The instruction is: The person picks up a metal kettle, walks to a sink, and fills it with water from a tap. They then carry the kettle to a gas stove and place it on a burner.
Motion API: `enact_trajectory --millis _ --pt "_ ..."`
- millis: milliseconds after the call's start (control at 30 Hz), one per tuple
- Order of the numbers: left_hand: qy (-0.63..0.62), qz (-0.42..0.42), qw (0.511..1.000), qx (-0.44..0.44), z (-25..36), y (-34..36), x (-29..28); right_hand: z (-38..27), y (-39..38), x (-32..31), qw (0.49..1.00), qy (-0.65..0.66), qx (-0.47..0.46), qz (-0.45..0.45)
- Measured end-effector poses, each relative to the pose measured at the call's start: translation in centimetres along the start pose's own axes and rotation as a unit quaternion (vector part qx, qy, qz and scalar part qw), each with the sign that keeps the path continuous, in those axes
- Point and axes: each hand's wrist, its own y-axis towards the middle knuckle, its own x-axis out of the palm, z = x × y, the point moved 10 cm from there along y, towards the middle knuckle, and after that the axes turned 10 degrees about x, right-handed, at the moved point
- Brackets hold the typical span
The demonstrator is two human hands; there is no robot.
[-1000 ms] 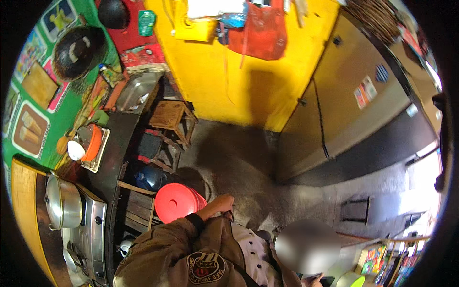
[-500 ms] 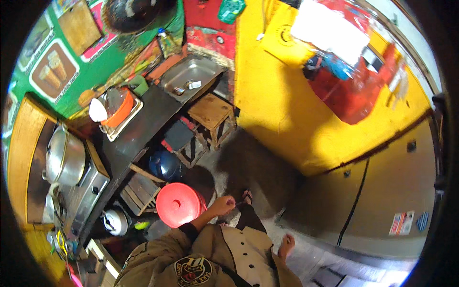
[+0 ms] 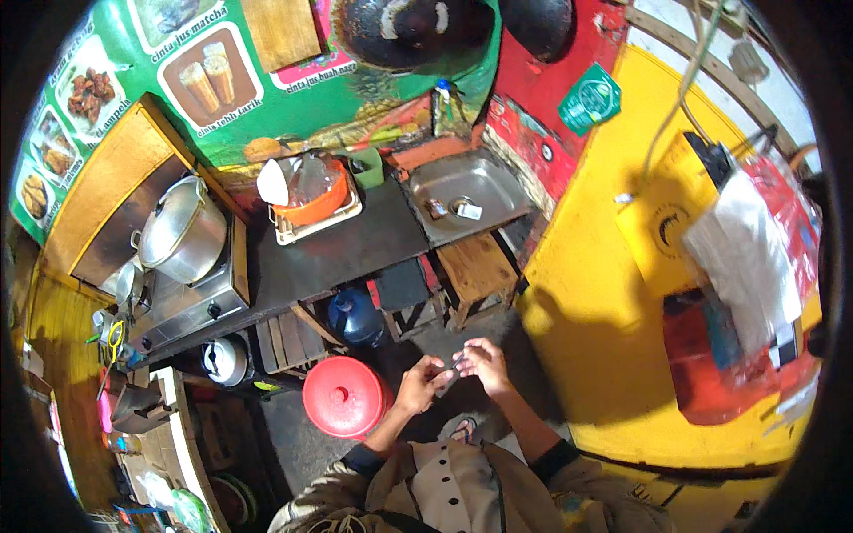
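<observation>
Handling: a small dark thing point(image 3: 458, 360), held up between the two hands above the floor, well clear of the worktop; too small to identify.
Right hand: fingers bent to a near-closed pinch, seemingly with hold of the small dark thing; the right hand point(image 3: 484, 365) faces the left.
Left hand: fingers curled, thumb close to them, the left hand point(image 3: 418, 387) just beside the same thing; whether it grips it I cannot tell.
Step in hand: two-handed fingertip work on that thing, by my judgement.
Next move calls for: a light, steady pinch, as so small a thing could easily slip.
Nearest the hands: a red lidded bucket point(image 3: 344, 397) on the floor to the left; a wooden stool point(image 3: 477, 269) beyond.
Worktop: black worktop point(image 3: 333, 258) bearing an orange basin point(image 3: 318, 211), with a metal sink point(image 3: 499, 190) at its right end.
Far left: a lidded pot point(image 3: 188, 240) on the stove point(image 3: 194, 316).
Right side: yellow wall point(image 3: 582, 355).
</observation>
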Motion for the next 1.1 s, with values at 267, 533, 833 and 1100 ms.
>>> enact_trajectory --millis 267,533,833,1100 --pt "-0.031 0.115 0.993 0.001 -6.6 3.1 -12.2 -20.0 26.2 -1.7 0.976 -0.022 -0.210 0.045" --pt "0.145 0.342 0.926 -0.074 -9.7 -6.3 -23.5 -20.6 44.3 -6.7 0.960 -0.164 -0.167 0.154" --pt "0.000 0.599 0.782 -0.170 -8.8 -24.2 -26.2 18.4 24.5 -1.5 0.904 -0.320 0.277 -0.062" --pt "-0.046 0.658 0.747 -0.083 -6.3 -30.9 -34.2 23.2 18.2 11.1 0.790 -0.507 0.262 -0.225"
